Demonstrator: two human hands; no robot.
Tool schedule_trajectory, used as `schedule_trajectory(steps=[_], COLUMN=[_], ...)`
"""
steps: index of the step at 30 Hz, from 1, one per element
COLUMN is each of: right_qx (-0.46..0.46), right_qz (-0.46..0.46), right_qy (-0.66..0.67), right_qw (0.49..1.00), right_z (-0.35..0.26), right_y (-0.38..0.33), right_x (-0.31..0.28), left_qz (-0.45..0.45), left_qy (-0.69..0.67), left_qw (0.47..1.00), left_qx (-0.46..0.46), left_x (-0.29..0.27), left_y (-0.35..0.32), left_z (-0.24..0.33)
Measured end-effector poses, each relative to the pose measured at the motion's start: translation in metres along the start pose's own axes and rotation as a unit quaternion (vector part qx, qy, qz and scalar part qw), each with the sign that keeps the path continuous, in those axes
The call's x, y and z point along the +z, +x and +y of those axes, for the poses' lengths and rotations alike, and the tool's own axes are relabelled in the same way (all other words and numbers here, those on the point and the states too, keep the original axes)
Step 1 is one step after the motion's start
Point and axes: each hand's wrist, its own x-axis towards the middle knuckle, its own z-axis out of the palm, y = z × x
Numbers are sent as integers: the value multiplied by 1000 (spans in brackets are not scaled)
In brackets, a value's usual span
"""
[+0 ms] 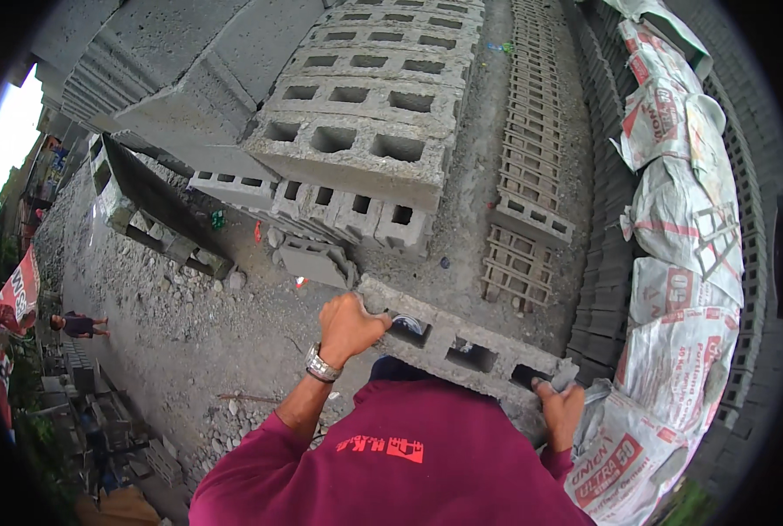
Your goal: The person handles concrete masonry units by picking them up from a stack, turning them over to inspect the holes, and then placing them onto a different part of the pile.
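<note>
A grey hollow concrete block (pixel 435 335) with three openings lies across in front of my body, tilted down to the right. My left hand (pixel 350 329), with a metal watch on the wrist, grips its left end, fingers curled over the edge. At the other end my right hand (pixel 559 410) is wrapped around the block's right side, thumb by the last opening. Beyond the block stands a large stack of similar blocks (pixel 365 96), openings facing up. A broken block piece (pixel 314 261) lies on the ground just past my left hand.
On the right, cement bags (pixel 672 289) lie along a row of blocks (pixel 584 298). Wooden pallets (pixel 531 131) run along the ground, one block (pixel 533 217) on them. A dark frame (pixel 155 210) leans at left above gravel (pixel 159 307). A person (pixel 80 325) is far left.
</note>
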Motion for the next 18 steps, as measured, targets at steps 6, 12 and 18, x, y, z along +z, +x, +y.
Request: schedule_trajectory(steps=[6,12,18], right_qx=[-96,-99,-79], right_qz=[3,-7,-33], right_qy=[15,-22,-36], right_qw=[995,995,996], right_z=[-105,-213,-302], right_y=[13,33,46], right_x=[37,100,156], left_qz=[52,103,94], left_qy=[-38,-57,-55], left_qw=[998,993,994], left_qx=[-28,-16,-28], left_x=[-71,-146,-191], left_y=[42,124,208], left_z=[-48,-99,-138])
